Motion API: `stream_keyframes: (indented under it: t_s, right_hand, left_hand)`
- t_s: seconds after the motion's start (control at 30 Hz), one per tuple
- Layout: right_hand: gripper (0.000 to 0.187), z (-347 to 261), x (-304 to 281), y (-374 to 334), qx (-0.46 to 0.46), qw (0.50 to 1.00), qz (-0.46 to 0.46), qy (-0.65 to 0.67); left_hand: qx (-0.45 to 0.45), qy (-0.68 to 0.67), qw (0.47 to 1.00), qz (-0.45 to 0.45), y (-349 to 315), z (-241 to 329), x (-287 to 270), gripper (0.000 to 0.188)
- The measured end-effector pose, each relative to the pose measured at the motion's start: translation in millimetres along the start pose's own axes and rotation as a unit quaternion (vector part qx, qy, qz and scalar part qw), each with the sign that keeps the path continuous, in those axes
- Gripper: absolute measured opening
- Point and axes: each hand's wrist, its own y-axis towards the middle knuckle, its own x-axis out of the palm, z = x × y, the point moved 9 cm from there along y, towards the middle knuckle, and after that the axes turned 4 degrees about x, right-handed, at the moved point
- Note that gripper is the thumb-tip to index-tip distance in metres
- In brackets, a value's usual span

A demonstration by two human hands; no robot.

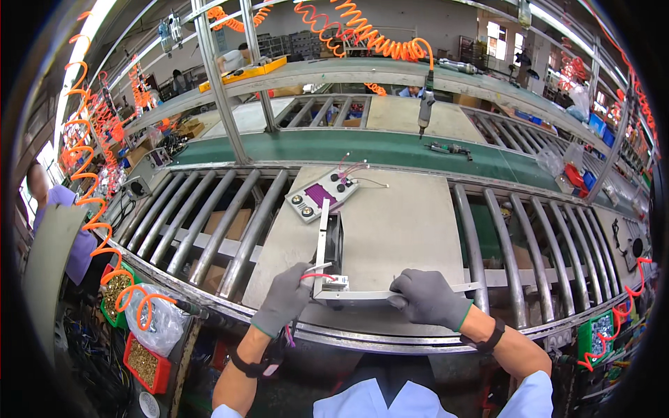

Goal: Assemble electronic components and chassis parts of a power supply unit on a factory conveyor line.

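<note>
An L-shaped white metal bracket [376, 295] stands on a pale board, one arm running along the near side and the other pointing away from me. A black fan-like part [335, 240] sits against the inner side of the far-pointing arm. By the corner is a small white connector block [337, 282] with a red wire. My left hand [284, 299], in a grey glove, is closed at this corner; its fingertips are partly hidden, and coloured wires hang below it. My gloved right hand [431, 301] pinches the near arm. Farther off lies a grey control panel [320, 194] with a purple area, round parts and loose wires.
Metal rollers [240, 233] flank the board [411, 223] on both sides. Behind runs a green belt [313, 146], where a power screwdriver [449, 149] lies; another screwdriver [426, 104] hangs above. Screw bins [146, 362] stand at the lower left. A person [63, 223] is at far left.
</note>
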Motion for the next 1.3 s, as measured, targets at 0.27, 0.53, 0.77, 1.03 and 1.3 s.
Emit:
stream_keyframes:
  t_s: [0.27,0.53,0.77,1.03,1.3]
  right_hand:
    - [0.066,44,54,21,0.234,0.868,-0.384,0.211]
    - [0.076,48,109,11,0.217,0.810,-0.515,0.177]
    - [0.076,44,74,11,0.275,0.803,-0.509,0.143]
    - [0.056,0,38,21,0.195,0.954,-0.221,-0.053]
    - [0.043,-4,33,11,0.046,0.990,-0.087,-0.102]
  left_hand:
    - [0.082,0.114,0.987,0.074,-4,-2,-14,0.035]
    - [-0.226,-0.167,0.933,-0.227,-35,-74,38,0.038]
    - [0.016,0.246,0.969,0.020,-35,-15,9,0.053]
    - [-0.008,0.374,0.927,0.032,17,-70,-3,0.062]
    - [0.118,0.142,0.983,-0.017,32,-106,16,0.045]
